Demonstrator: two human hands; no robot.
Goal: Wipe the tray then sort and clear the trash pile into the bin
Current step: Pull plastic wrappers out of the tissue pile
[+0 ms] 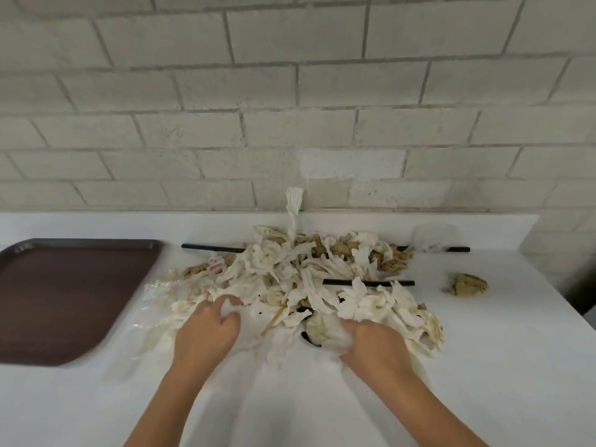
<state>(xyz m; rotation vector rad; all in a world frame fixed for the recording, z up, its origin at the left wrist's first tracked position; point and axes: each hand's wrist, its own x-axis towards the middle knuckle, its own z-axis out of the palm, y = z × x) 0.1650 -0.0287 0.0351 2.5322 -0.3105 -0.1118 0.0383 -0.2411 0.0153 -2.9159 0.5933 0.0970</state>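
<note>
Two hands dig into the near edge of one trash pile (306, 275) on the white counter (483, 366). The left hand (206, 330) curls its fingers round white napkins (230, 306); the blurred right hand (371, 343) seems to clutch more. One brown tray (64, 301) lies left and one brown wad (466, 284) right. Farther back lie two black straws (367, 282), possibly three.

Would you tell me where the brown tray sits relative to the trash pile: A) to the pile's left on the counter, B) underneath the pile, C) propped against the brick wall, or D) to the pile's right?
A: the brown tray lies flat on the white counter, left of the trash pile.
</note>
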